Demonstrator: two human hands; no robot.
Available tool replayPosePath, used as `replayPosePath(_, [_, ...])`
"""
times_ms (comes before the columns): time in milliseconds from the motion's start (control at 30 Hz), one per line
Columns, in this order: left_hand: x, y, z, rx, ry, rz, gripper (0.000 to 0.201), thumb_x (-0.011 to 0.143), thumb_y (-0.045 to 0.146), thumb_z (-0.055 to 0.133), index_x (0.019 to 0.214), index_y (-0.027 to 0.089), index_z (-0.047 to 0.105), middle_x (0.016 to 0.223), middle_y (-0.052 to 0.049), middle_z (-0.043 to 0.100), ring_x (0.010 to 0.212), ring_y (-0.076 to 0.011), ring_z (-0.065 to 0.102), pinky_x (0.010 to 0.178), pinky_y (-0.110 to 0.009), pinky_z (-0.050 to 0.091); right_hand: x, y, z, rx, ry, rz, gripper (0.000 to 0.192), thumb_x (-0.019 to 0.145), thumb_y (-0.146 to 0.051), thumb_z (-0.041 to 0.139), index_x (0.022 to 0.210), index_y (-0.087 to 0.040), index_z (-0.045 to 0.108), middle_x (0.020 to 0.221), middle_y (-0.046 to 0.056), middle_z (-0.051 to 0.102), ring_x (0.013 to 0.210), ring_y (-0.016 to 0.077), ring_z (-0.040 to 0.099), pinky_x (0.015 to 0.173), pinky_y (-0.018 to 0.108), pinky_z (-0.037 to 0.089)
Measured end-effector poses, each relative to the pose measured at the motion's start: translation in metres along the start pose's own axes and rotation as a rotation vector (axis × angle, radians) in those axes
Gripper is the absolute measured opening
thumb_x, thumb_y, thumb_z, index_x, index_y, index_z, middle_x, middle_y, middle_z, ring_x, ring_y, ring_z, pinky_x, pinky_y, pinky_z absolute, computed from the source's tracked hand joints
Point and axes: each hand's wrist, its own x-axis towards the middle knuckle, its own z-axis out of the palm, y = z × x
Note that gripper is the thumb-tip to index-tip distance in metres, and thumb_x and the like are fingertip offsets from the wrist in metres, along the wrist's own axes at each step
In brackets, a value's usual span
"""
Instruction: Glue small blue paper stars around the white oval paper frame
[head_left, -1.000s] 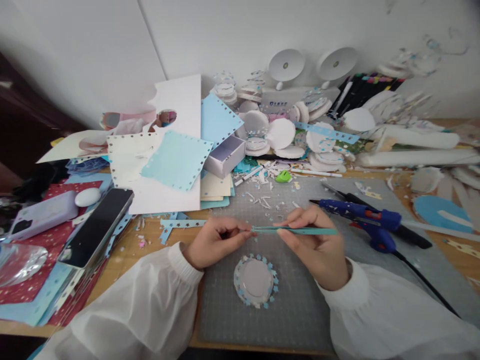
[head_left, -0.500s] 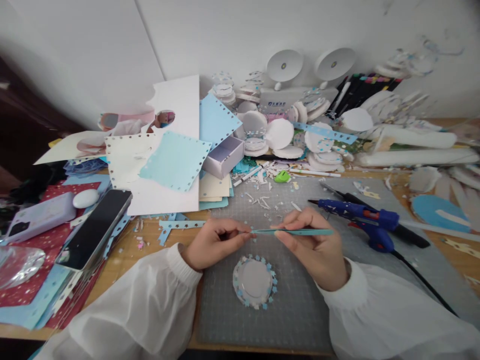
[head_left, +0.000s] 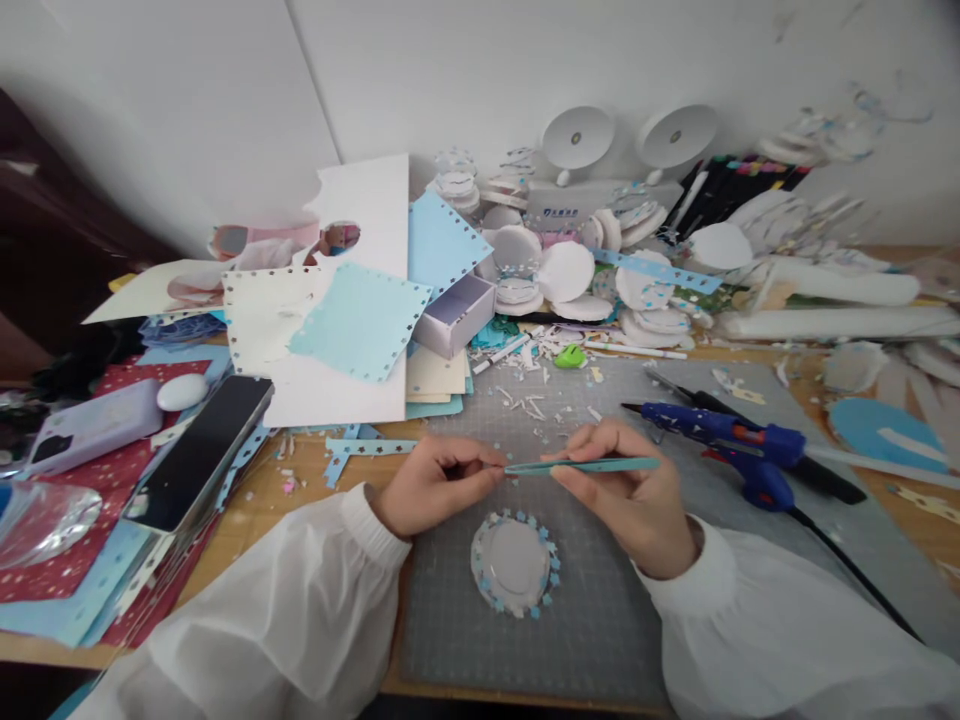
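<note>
My right hand (head_left: 626,495) grips teal tweezers (head_left: 592,465) that lie level, tips pointing left. Those tips meet the pinched fingertips of my left hand (head_left: 427,482), which seem to hold something tiny; I cannot make it out. Both hands hover over a grey cutting mat (head_left: 592,620). Below them on the mat lies a pale round disc (head_left: 514,562) edged with small blue paper stars. White sleeves cover both forearms.
A blue glue gun (head_left: 731,440) with a black cord lies right of my hands. Paper sheets (head_left: 352,320) with punched edges, a small open box (head_left: 455,312) and stacks of white discs (head_left: 562,270) crowd the back. A dark phone (head_left: 199,450) rests at left.
The tweezers have slid slightly left toward my left fingertips. The view has shifted a little; the hands stay in nearly the same place.
</note>
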Motion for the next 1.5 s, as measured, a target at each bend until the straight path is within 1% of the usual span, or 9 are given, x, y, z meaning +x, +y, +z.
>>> replayPosePath(167, [0.0, 0.001, 0.0, -0.017, 0.003, -0.012, 0.031, 0.078, 0.035, 0.061, 0.084, 0.007, 0.07, 0.049, 0.005, 0.038, 0.046, -0.0064, 0.03, 0.044, -0.02, 0.023, 0.0, 0.002, -0.001, 0.04, 0.003, 0.018, 0.015, 0.071, -0.018, 0.071, 0.071, -0.02, 0.056, 0.071, 0.0, 0.057, 0.067, 0.0149, 0.066, 0.063, 0.028, 0.055])
replayPosePath(433, [0.0, 0.001, -0.001, -0.019, -0.008, -0.021, 0.028, 0.077, 0.034, 0.063, 0.081, 0.008, 0.07, 0.049, 0.004, 0.041, 0.046, -0.0065, 0.031, 0.043, -0.02, 0.024, -0.001, 0.002, -0.001, 0.016, 0.019, 0.024, 0.017, 0.07, -0.019, 0.072, 0.069, -0.019, 0.056, 0.069, 0.0, 0.056, 0.066, 0.0151, 0.065, 0.061, 0.027, 0.054])
replayPosePath(667, [0.0, 0.001, -0.001, -0.025, 0.002, -0.026, 0.027, 0.077, 0.033, 0.063, 0.079, 0.007, 0.071, 0.048, 0.003, 0.042, 0.045, -0.0063, 0.031, 0.042, -0.019, 0.024, -0.002, 0.011, -0.003, 0.128, 0.021, 0.162, 0.015, 0.07, -0.021, 0.073, 0.071, -0.02, 0.058, 0.07, -0.001, 0.058, 0.066, 0.0145, 0.064, 0.063, 0.028, 0.054])
replayPosePath(867, [0.0, 0.002, 0.0, -0.013, 0.01, -0.022, 0.026, 0.075, 0.032, 0.064, 0.076, 0.008, 0.072, 0.048, 0.001, 0.047, 0.045, -0.0063, 0.032, 0.042, -0.019, 0.025, -0.002, 0.015, -0.005, 0.154, 0.025, 0.243, 0.019, 0.069, -0.027, 0.074, 0.07, -0.019, 0.057, 0.068, -0.001, 0.059, 0.059, 0.0118, 0.056, 0.063, 0.031, 0.052])
replayPosePath(933, [0.0, 0.002, 0.0, -0.014, 0.015, -0.02, 0.025, 0.075, 0.032, 0.064, 0.076, 0.008, 0.072, 0.047, 0.001, 0.046, 0.045, -0.0064, 0.032, 0.042, -0.019, 0.024, -0.002, 0.016, -0.006, 0.146, 0.017, 0.257, 0.019, 0.069, -0.027, 0.074, 0.071, -0.019, 0.057, 0.066, -0.001, 0.058, 0.059, 0.0119, 0.056, 0.064, 0.031, 0.052])
replayPosePath(1167, [0.0, 0.001, -0.001, -0.024, 0.005, -0.036, 0.024, 0.075, 0.03, 0.064, 0.076, 0.007, 0.072, 0.048, 0.002, 0.045, 0.045, -0.0065, 0.031, 0.042, -0.02, 0.024, 0.0, 0.013, -0.006, 0.213, 0.01, 0.239, 0.017, 0.069, -0.024, 0.074, 0.071, -0.02, 0.058, 0.067, -0.002, 0.059, 0.061, 0.0128, 0.06, 0.063, 0.03, 0.051])
replayPosePath(1267, [0.0, 0.002, -0.001, -0.032, 0.006, -0.047, 0.024, 0.074, 0.03, 0.064, 0.076, 0.007, 0.072, 0.047, 0.002, 0.045, 0.044, -0.0064, 0.032, 0.042, -0.02, 0.024, 0.0, 0.013, -0.006, 0.189, 0.01, 0.237, 0.016, 0.069, -0.022, 0.074, 0.072, -0.02, 0.058, 0.07, -0.002, 0.06, 0.066, 0.0142, 0.062, 0.062, 0.028, 0.05])
replayPosePath(1367, [0.0, 0.003, -0.001, -0.02, 0.003, -0.052, 0.024, 0.074, 0.028, 0.064, 0.077, 0.006, 0.072, 0.047, 0.002, 0.045, 0.044, -0.0063, 0.032, 0.041, -0.019, 0.023, -0.001, 0.016, -0.007, 0.164, 0.009, 0.246, 0.016, 0.069, -0.023, 0.074, 0.072, -0.02, 0.058, 0.069, -0.002, 0.06, 0.065, 0.0138, 0.061, 0.062, 0.029, 0.05])
replayPosePath(1500, [0.0, 0.003, 0.0, -0.017, -0.012, -0.059, 0.025, 0.074, 0.029, 0.063, 0.078, 0.006, 0.073, 0.048, 0.001, 0.047, 0.044, -0.0061, 0.032, 0.041, -0.019, 0.024, -0.002, 0.016, -0.006, 0.188, 0.001, 0.241, 0.016, 0.069, -0.023, 0.073, 0.071, -0.02, 0.058, 0.069, -0.003, 0.058, 0.059, 0.0117, 0.058, 0.063, 0.031, 0.051])
